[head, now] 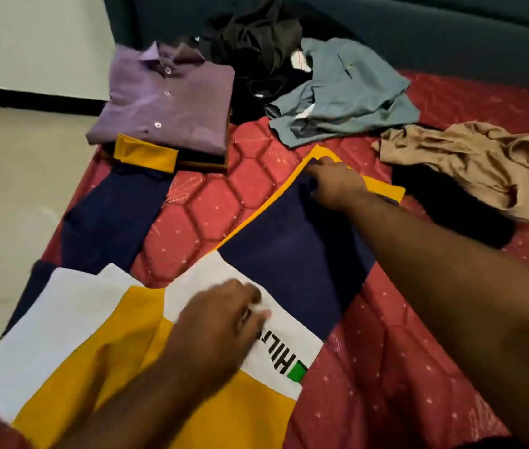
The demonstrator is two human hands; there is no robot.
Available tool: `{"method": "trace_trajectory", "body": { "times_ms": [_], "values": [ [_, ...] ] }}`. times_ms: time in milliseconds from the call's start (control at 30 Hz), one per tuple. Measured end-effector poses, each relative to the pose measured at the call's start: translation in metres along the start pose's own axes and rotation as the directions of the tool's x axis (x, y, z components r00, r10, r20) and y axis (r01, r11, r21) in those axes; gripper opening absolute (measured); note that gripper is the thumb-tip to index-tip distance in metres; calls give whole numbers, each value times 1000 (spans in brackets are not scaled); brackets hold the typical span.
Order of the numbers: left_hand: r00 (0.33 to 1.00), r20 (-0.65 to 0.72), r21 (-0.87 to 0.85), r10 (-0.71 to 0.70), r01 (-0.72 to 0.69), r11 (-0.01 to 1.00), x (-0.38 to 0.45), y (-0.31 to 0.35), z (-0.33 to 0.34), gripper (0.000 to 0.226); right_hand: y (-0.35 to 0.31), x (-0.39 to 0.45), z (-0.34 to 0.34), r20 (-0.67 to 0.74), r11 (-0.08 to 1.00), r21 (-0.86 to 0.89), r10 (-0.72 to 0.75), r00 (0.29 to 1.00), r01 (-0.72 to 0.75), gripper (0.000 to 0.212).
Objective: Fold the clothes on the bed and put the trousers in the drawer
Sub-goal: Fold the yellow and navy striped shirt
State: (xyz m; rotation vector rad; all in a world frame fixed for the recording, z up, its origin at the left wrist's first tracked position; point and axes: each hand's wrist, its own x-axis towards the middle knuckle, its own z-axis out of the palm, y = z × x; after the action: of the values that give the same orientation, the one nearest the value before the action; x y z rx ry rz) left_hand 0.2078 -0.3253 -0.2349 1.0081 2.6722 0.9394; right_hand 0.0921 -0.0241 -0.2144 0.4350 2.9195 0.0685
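Both bare forearms reach forward and down from the lower edge of the view. The left hand (pixel 221 314) lies near, back up, wrist slightly bent, fingers curled loosely downward with the tips pressing flat; it looks a little blurred. The right arm stretches much farther out, nearly straight, crossing from the lower right. The right hand (pixel 334 184) is palm down, fingers bent and bunched in a pinch.
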Motion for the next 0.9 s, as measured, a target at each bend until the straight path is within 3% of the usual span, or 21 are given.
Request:
{"method": "trace_trajectory", "body": {
  "times_ms": [67,167,200,267,333,400,467,500,533,600,667,733,800,867,900],
  "values": [
    [968,251,134,3,-37,990,-14,28,18,45,18,-17,23,-152,992,111,71,986,-54,44],
    [944,328,310,-20,-87,947,-20,44,38,52,59,-47,49,-300,876,379,420,857,-297,48],
    [943,331,356,-36,-89,930,-20,49,40,47,72,-53,56,-266,781,488,557,787,-389,53],
    [940,339,433,-37,-121,893,-23,56,48,36,88,-58,70,-71,512,722,723,687,-465,64],
    [908,419,422,1,-196,885,-26,64,53,25,90,-52,75,48,312,869,718,694,-383,61],
    [898,432,353,80,-250,902,-29,64,60,29,83,-41,69,37,240,931,690,723,-276,47],
    [901,411,252,135,-254,934,-31,70,64,20,84,-32,56,-25,201,965,707,707,-166,47],
    [902,409,207,139,-240,948,-34,68,68,20,89,-29,50,-85,229,966,725,683,-123,46],
    [905,411,159,114,-194,968,-35,67,71,34,93,-28,45,-140,288,950,732,667,-117,44],
    [901,421,172,105,-193,966,-38,59,82,52,106,-30,49,-173,418,884,709,684,-210,47],
    [886,421,170,193,-285,943,-46,53,90,46,109,-36,56,-102,477,791,719,687,-382,54],
    [926,270,172,264,-316,933,-52,49,90,45,96,-48,64,-217,666,585,679,701,-464,59],
    [958,96,235,271,-286,929,-62,40,81,49,69,-63,72,-406,890,404,381,831,-210,53],
    [982,60,312,179,-189,931,-77,22,72,57,35,-83,90,-341,943,325,50,939,69,53],
    [990,94,356,106,-133,925,-84,12,66,62,23,-93,100,-246,948,301,-25,969,101,56]
  ]
}}
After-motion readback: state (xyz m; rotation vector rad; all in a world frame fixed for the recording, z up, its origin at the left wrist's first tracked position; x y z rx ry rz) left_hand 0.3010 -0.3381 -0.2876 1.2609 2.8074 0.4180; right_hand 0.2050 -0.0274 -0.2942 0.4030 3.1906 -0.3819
